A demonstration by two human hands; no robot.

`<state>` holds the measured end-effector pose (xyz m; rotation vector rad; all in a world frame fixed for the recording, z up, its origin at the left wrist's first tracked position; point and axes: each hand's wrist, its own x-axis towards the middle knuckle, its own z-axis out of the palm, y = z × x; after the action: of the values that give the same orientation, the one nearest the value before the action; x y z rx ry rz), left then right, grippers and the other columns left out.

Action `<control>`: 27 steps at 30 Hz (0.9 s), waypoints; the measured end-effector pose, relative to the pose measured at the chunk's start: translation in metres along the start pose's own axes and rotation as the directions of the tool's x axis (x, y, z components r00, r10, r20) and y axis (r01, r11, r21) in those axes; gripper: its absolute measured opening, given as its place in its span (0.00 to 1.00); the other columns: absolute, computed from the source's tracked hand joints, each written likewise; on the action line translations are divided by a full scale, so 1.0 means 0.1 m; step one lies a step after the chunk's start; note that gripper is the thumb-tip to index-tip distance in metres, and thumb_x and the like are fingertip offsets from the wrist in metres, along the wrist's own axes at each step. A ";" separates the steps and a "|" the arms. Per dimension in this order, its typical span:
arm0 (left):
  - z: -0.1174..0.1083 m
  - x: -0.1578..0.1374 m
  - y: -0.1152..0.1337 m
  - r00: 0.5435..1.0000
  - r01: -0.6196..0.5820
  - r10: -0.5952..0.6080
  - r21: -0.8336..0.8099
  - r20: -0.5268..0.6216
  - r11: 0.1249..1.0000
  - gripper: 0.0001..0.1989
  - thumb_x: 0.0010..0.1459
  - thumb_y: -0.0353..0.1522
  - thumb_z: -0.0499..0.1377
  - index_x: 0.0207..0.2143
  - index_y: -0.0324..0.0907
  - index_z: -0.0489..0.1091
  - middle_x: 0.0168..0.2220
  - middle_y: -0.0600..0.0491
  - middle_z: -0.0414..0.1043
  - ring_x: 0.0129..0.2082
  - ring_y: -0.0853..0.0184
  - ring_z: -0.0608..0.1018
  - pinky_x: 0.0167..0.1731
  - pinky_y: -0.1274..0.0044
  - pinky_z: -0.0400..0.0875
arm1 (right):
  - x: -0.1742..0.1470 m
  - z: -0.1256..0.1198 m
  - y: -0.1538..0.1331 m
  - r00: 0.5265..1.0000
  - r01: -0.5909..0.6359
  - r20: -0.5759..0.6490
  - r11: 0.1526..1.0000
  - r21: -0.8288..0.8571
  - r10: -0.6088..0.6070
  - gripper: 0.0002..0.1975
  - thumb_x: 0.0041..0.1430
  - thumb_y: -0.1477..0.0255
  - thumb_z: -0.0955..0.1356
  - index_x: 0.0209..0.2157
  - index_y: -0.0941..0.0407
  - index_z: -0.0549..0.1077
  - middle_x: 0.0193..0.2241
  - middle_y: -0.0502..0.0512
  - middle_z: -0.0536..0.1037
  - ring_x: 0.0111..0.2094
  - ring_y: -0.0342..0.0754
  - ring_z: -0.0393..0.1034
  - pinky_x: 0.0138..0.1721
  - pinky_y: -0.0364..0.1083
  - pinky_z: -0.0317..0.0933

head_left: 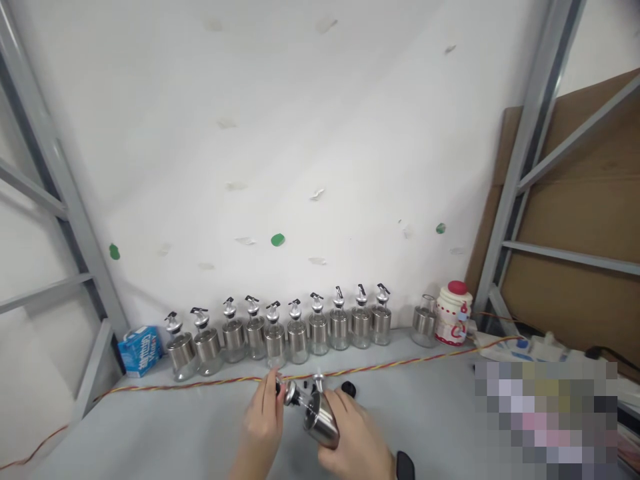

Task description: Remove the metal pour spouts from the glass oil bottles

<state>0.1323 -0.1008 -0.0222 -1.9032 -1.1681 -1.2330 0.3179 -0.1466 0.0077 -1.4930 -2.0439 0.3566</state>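
Note:
Low in the middle of the view, my right hand [350, 430] grips a glass oil bottle with a steel sleeve [320, 417], tilted with its neck toward the left. My left hand [265, 420] pinches the metal pourer cap [290, 393] at the bottle's neck. Both hands hover just above the grey table [175, 427]. Behind them, against the white wall, stands a row of several capped bottles [280, 333] of the same kind. One bottle without a cap [425, 321] stands apart at the right end of the row.
A red-and-yellow twisted cord [400, 363] runs across the table in front of the row. A blue carton [140, 350] lies at the left, a white-and-red figurine jar [454, 313] at the right. Small black parts [349, 389] lie near my hands. Grey shelf frames flank both sides.

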 end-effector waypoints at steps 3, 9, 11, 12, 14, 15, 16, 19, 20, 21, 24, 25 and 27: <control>-0.03 0.04 0.01 0.999 -0.008 0.011 0.076 -0.032 0.997 0.21 0.53 0.27 0.56 0.51 0.36 0.60 0.38 0.44 0.74 0.34 0.64 0.76 0.33 0.78 0.68 | -0.02 0.02 -0.05 1.000 -0.002 0.012 0.999 0.033 0.002 0.24 0.34 0.76 0.61 0.39 0.55 0.63 0.36 0.56 0.69 0.38 0.52 0.63 0.39 0.45 0.55; -0.09 0.10 0.06 0.995 0.099 -0.099 -0.009 0.007 0.995 0.15 0.54 0.30 0.54 0.45 0.37 0.66 0.36 0.44 0.75 0.32 0.63 0.77 0.33 0.77 0.68 | -0.03 0.01 -0.11 0.998 -0.028 0.055 0.996 0.088 0.023 0.21 0.32 0.76 0.60 0.36 0.55 0.63 0.33 0.54 0.70 0.34 0.50 0.65 0.35 0.43 0.56; -0.07 0.10 0.08 0.986 0.169 -0.170 -0.084 -0.001 0.982 0.13 0.54 0.30 0.55 0.43 0.38 0.68 0.35 0.44 0.75 0.32 0.63 0.77 0.33 0.77 0.68 | -0.04 0.01 -0.11 0.998 -0.039 0.057 0.996 0.083 0.034 0.20 0.32 0.76 0.60 0.35 0.54 0.62 0.33 0.53 0.70 0.33 0.49 0.65 0.34 0.43 0.56; -0.06 0.10 0.08 0.978 0.206 -0.208 -0.124 -0.002 0.971 0.12 0.53 0.30 0.55 0.42 0.38 0.69 0.35 0.44 0.75 0.32 0.62 0.77 0.32 0.77 0.68 | -0.04 0.01 -0.11 0.998 -0.043 0.056 0.996 0.077 0.038 0.20 0.32 0.76 0.60 0.35 0.54 0.62 0.33 0.54 0.70 0.33 0.50 0.65 0.34 0.43 0.56; -0.06 0.11 0.06 0.957 0.288 -0.288 -0.211 0.033 0.934 0.11 0.53 0.33 0.55 0.39 0.39 0.70 0.34 0.44 0.75 0.32 0.62 0.77 0.32 0.77 0.68 | -0.04 0.00 -0.11 0.998 -0.045 0.056 0.997 0.068 0.041 0.20 0.33 0.76 0.61 0.34 0.54 0.63 0.33 0.54 0.70 0.33 0.50 0.65 0.34 0.43 0.56; -0.08 0.13 0.03 0.938 0.347 -0.342 -0.250 0.064 0.904 0.11 0.54 0.35 0.54 0.37 0.39 0.71 0.32 0.45 0.76 0.31 0.63 0.77 0.32 0.77 0.68 | -0.04 0.00 -0.11 0.998 -0.042 0.058 0.997 0.061 0.038 0.20 0.33 0.76 0.61 0.35 0.54 0.63 0.34 0.54 0.70 0.33 0.50 0.65 0.34 0.43 0.56; -0.10 0.16 0.00 0.902 0.430 -0.417 -0.280 0.111 0.858 0.12 0.55 0.37 0.52 0.35 0.40 0.71 0.30 0.45 0.76 0.29 0.63 0.77 0.30 0.77 0.68 | -0.04 -0.01 -0.11 0.998 -0.035 0.060 0.998 0.052 0.032 0.21 0.32 0.76 0.61 0.35 0.54 0.63 0.34 0.54 0.70 0.34 0.50 0.65 0.34 0.43 0.56; -0.19 0.25 -0.12 0.683 0.729 -0.671 -0.310 0.288 0.610 0.18 0.57 0.43 0.44 0.29 0.42 0.67 0.22 0.49 0.74 0.23 0.65 0.77 0.27 0.77 0.69 | -0.04 -0.04 -0.09 0.997 -0.031 0.076 0.999 0.031 0.028 0.23 0.31 0.76 0.61 0.36 0.54 0.63 0.36 0.55 0.69 0.36 0.52 0.64 0.35 0.44 0.55; -0.20 0.27 -0.15 0.609 0.792 -0.713 -0.309 0.346 0.527 0.18 0.56 0.44 0.43 0.29 0.42 0.65 0.22 0.50 0.74 0.23 0.65 0.76 0.27 0.76 0.69 | -0.04 -0.06 -0.08 0.996 -0.044 0.080 0.998 0.037 0.041 0.23 0.31 0.76 0.61 0.36 0.55 0.63 0.36 0.55 0.69 0.36 0.52 0.64 0.36 0.44 0.55; -0.20 0.28 -0.16 0.567 0.822 -0.720 -0.319 0.399 0.471 0.19 0.56 0.45 0.43 0.29 0.42 0.64 0.22 0.51 0.74 0.23 0.65 0.76 0.28 0.76 0.68 | -0.03 -0.07 -0.07 0.995 -0.063 0.084 0.997 0.052 0.058 0.22 0.32 0.76 0.61 0.37 0.55 0.63 0.36 0.55 0.69 0.36 0.52 0.64 0.35 0.44 0.56; -0.06 0.20 -0.10 0.463 0.877 -0.627 -0.222 0.627 0.426 0.22 0.55 0.47 0.39 0.28 0.42 0.64 0.18 0.54 0.71 0.19 0.65 0.74 0.22 0.77 0.65 | -0.01 -0.11 -0.04 0.992 -0.101 0.083 0.988 0.116 0.092 0.23 0.34 0.75 0.62 0.38 0.55 0.62 0.37 0.55 0.69 0.36 0.51 0.64 0.34 0.43 0.56; 0.01 0.16 -0.07 0.436 0.865 -0.588 -0.138 0.681 0.482 0.22 0.56 0.46 0.40 0.25 0.42 0.65 0.17 0.54 0.70 0.17 0.66 0.73 0.20 0.77 0.63 | -0.01 -0.11 -0.03 0.993 -0.103 0.075 0.986 0.135 0.093 0.23 0.34 0.75 0.62 0.39 0.55 0.62 0.37 0.55 0.69 0.36 0.50 0.64 0.34 0.43 0.55; 0.13 0.08 -0.01 0.407 0.816 -0.552 -0.019 0.728 0.578 0.20 0.54 0.45 0.45 0.20 0.42 0.64 0.14 0.54 0.68 0.17 0.66 0.72 0.20 0.78 0.60 | 0.00 -0.11 0.00 0.994 -0.105 0.053 0.980 0.167 0.097 0.22 0.35 0.75 0.63 0.39 0.55 0.62 0.36 0.55 0.69 0.35 0.50 0.64 0.34 0.43 0.55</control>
<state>0.1378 -0.0870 -0.0203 -2.3085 -2.5112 -1.2526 0.3241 -0.1484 0.0166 -1.4991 -1.9229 0.5950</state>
